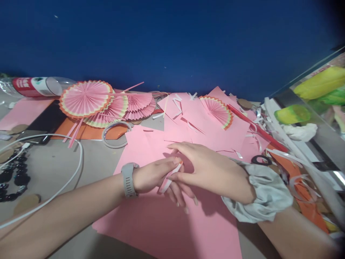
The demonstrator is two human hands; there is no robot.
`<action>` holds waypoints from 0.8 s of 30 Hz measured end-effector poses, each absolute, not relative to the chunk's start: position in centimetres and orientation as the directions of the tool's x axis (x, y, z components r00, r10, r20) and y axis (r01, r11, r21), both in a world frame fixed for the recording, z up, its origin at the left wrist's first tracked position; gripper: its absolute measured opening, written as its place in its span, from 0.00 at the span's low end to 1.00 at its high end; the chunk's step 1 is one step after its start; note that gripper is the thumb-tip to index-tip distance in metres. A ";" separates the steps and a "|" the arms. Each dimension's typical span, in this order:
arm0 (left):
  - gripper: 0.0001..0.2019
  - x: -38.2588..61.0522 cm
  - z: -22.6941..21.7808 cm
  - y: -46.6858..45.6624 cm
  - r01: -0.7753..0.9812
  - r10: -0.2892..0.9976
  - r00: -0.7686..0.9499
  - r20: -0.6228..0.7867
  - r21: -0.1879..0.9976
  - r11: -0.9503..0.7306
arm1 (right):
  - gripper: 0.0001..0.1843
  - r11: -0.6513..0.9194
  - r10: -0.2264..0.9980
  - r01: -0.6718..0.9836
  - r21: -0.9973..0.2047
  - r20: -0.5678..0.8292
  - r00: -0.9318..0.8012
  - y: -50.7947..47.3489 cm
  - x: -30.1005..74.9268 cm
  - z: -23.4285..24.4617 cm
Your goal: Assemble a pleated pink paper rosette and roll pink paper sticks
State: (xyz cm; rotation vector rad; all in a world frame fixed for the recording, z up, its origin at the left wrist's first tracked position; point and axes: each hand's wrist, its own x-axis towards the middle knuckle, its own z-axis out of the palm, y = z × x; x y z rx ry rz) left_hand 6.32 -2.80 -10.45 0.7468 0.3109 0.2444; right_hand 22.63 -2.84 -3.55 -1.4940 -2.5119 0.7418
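Note:
My left hand, with a grey watch on its wrist, pinches a narrow folded paper strip. The strip is pink and white with an orange end, and it slants up to the right. My right hand arches over from the right, its thumb touching the strip and its upper fingers stretched apart from the thumb. Some of its fingertips are hidden. Beneath both hands lies a large pink paper sheet. Pleated round paper fans in pink, yellow and orange rest behind on the left. Another pleated fan lies farther right.
White tape roll, phone, plastic bottle and white cable are on the left. Paper scraps, a red stick-like object and black scissor handle lie right. A blue partition rises behind; a clear bin stands right.

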 end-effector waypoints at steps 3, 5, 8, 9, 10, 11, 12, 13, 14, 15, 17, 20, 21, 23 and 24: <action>0.17 6.2 -10.4 -2.9 -0.122 0.366 0.910 -0.195 0.716 0.687 | 0.27 0.385 0.860 0.798 -0.463 -0.132 -0.492 -2.4 23.6 -3.3; 0.18 6.1 -10.3 -2.9 -0.089 0.329 0.924 -0.197 0.725 0.683 | 0.25 0.362 0.865 0.794 -0.488 -0.142 -0.482 -2.2 24.0 -3.0; 0.23 5.8 -9.9 -3.0 -0.021 0.307 0.927 -0.216 0.786 0.618 | 0.17 0.267 0.817 0.760 -0.593 -0.279 -0.505 -1.7 24.4 -2.6; 0.25 5.7 -9.7 -2.9 0.003 0.313 0.923 -0.226 0.814 0.581 | 0.14 0.232 0.784 0.743 -0.628 -0.332 -0.525 -1.5 24.5 -2.5; 0.26 5.6 -9.6 -2.9 0.023 0.317 0.920 -0.231 0.838 0.545 | 0.12 0.203 0.748 0.726 -0.657 -0.374 -0.548 -1.4 24.5 -2.5; 0.27 5.6 -9.4 -2.9 0.041 0.312 0.921 -0.232 0.856 0.515 | 0.12 0.181 0.717 0.710 -0.681 -0.402 -0.569 -1.2 24.6 -2.6; 0.28 5.5 -9.2 -2.8 0.055 0.291 0.929 -0.226 0.866 0.497 | 0.12 0.164 0.693 0.695 -0.700 -0.420 -0.586 -1.1 24.6 -2.7; 0.28 5.5 -9.1 -2.7 0.067 0.258 0.941 -0.218 0.869 0.490 | 0.12 0.148 0.668 0.682 -0.717 -0.436 -0.603 -1.0 24.6 -3.0; 0.28 5.4 -9.0 -2.6 0.076 0.221 0.953 -0.208 0.868 0.491 | 0.13 0.134 0.645 0.668 -0.732 -0.447 -0.620 -0.9 24.6 -3.3; 0.27 5.4 -9.0 -2.5 0.085 0.182 0.963 -0.199 0.864 0.496 | 0.13 0.121 0.623 0.653 -0.748 -0.455 -0.636 -0.9 24.6 -3.5; 0.26 5.4 -9.1 -2.4 0.103 0.121 0.974 -0.193 0.846 0.523 | 0.13 0.097 0.588 0.624 -0.775 -0.462 -0.664 -0.8 24.5 -4.0; 0.24 5.4 -9.6 -2.2 0.084 0.117 0.974 -0.192 0.793 0.603 | 0.13 0.095 0.631 0.608 -0.789 -0.424 -0.650 -0.8 24.4 -4.3; 0.25 5.5 -9.7 -2.2 0.053 0.154 0.968 -0.196 0.764 0.643 | 0.12 0.107 0.678 0.619 -0.778 -0.398 -0.618 -0.9 24.3 -4.2; 0.25 5.7 -10.0 -2.1 -0.061 0.292 0.933 -0.210 0.708 0.703 | 0.11 0.158 0.802 0.670 -0.725 -0.302 -0.516 -1.1 24.0 -4.0; 0.24 5.7 -10.1 -2.1 -0.137 0.383 0.897 -0.221 0.684 0.717 | 0.09 0.196 0.861 0.699 -0.687 -0.221 -0.459 -1.3 23.8 -3.8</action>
